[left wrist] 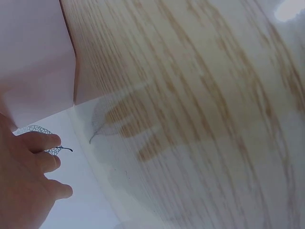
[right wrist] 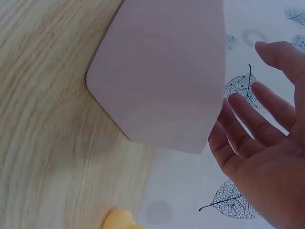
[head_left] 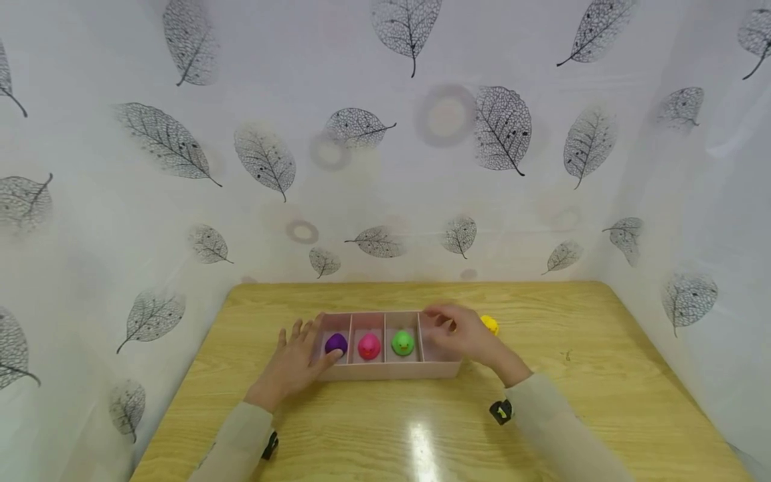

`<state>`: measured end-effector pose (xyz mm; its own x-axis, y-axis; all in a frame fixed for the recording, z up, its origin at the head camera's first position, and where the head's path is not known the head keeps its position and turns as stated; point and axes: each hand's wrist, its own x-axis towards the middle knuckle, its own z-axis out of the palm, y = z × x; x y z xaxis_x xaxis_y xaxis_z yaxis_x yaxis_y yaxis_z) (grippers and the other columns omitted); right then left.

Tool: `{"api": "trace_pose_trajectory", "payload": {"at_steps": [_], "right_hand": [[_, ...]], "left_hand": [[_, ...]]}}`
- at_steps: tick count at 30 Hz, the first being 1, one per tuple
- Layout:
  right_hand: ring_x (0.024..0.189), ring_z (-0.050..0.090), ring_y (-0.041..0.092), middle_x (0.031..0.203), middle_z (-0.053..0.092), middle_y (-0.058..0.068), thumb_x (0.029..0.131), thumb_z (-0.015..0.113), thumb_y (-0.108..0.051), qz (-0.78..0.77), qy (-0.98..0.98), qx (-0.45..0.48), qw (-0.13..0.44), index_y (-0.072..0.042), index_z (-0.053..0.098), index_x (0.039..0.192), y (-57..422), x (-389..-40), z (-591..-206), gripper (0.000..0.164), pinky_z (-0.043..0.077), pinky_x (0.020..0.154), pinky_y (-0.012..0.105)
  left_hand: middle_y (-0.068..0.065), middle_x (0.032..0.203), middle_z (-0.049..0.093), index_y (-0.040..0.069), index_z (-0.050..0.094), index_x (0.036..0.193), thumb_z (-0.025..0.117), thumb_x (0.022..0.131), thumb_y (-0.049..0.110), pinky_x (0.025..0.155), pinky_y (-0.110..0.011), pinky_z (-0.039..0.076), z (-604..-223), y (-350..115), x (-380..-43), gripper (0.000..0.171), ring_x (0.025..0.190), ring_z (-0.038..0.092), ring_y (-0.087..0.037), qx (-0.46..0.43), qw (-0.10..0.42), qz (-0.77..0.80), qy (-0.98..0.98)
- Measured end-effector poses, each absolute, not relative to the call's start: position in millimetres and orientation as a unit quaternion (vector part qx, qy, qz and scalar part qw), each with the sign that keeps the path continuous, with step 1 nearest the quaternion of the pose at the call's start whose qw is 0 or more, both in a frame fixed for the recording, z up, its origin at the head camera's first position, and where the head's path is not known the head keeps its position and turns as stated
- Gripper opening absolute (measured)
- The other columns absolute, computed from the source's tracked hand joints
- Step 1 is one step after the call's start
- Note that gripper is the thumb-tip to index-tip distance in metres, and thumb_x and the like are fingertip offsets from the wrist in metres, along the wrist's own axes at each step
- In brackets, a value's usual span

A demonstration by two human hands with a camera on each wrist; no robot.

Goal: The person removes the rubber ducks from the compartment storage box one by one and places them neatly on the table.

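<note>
A pale pink box (head_left: 385, 370) with divided compartments sits on the table. From the left, its compartments hold a purple rounded toy (head_left: 336, 344), a pink toy duck (head_left: 369, 347) and a green toy duck (head_left: 403, 343). My left hand (head_left: 295, 365) rests at the box's left end, fingers spread, thumb over the front rim beside the purple toy. Over the rightmost compartment, my right hand (head_left: 464, 333) has loosely bent fingers; its palm shows bare in the right wrist view. A yellow toy (head_left: 490, 325) lies right of the box, partly hidden behind that hand.
The wood-grain table (head_left: 373, 428) reaches back to a white curtain (head_left: 385, 181) printed with dark leaves, which also hangs along both sides. A black strap (head_left: 501, 412) shows at the right cuff, and another band (head_left: 270, 445) at the left cuff.
</note>
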<state>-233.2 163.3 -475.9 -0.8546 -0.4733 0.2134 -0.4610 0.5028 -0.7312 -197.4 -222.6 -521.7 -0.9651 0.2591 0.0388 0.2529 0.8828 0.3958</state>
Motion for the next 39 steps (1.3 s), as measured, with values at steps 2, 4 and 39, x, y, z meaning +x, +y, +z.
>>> {"api": "trace_pose_trajectory", "payload": {"at_steps": [2,4,39], "right_hand": [[0.105,0.068,0.029,0.122,0.074,0.013,0.090,0.080,-0.015,-0.415,0.870,-0.265,0.008,-0.003,0.068,0.136,160.3,-233.2,-478.4,0.048,0.061,0.086,0.041],[0.105,0.069,0.029,0.122,0.074,0.012,0.090,0.080,-0.017,-0.410,0.873,-0.264,0.009,-0.004,0.068,0.136,157.8,-233.0,-479.6,0.050,0.060,0.087,0.041],[0.092,0.067,0.025,0.124,0.075,0.011,0.086,0.085,-0.016,-0.294,0.892,-0.342,0.027,-0.002,0.071,0.127,121.2,-242.9,-494.1,0.045,0.056,0.082,0.031]], "left_hand": [[-0.031,0.166,0.036,0.012,0.015,0.170,0.049,0.103,0.065,0.125,-0.077,0.006,-522.2,-222.8,-197.4,0.092,0.158,0.020,-0.055,0.133,0.008,0.205,0.970],[-0.030,0.166,0.036,0.012,0.015,0.170,0.049,0.103,0.065,0.125,-0.077,0.005,-522.6,-222.8,-197.4,0.092,0.158,0.019,-0.055,0.133,0.010,0.208,0.969],[-0.029,0.165,0.038,0.012,0.015,0.170,0.048,0.103,0.066,0.126,-0.077,0.006,-523.4,-223.1,-197.2,0.093,0.159,0.020,-0.054,0.130,0.010,0.204,0.970]]}}
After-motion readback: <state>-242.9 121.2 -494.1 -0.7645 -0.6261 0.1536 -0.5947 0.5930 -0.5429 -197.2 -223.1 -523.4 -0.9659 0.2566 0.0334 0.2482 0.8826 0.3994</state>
